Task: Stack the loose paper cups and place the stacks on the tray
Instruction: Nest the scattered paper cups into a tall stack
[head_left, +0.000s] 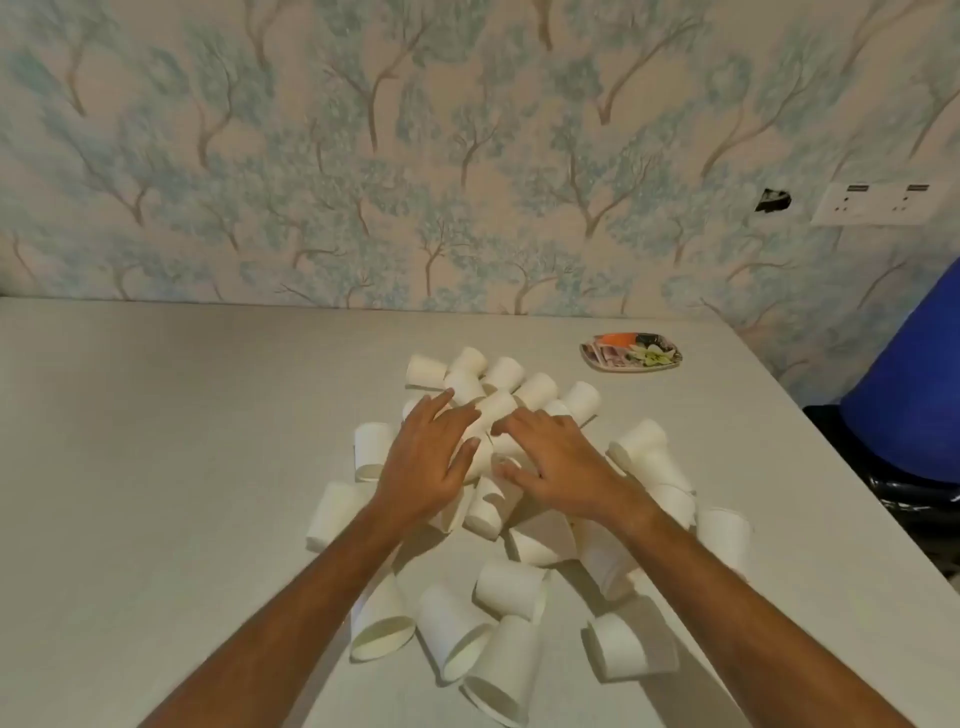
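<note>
Both hands lie spread over the heap, the left hand (431, 462) and the right hand (558, 462) side by side. Their fingers are straight and rest on cups, pinching none, probably feeling out one to start a stack. Loose white paper cups (511, 577) lie tumbled on their sides mid-way across the pale grey desk (182, 467), none visibly nested. At two o'clock from the heap, well apart, sits the small rectangular patterned tray (631, 353) with no cups on it, so the task looks barely begun.
</note>
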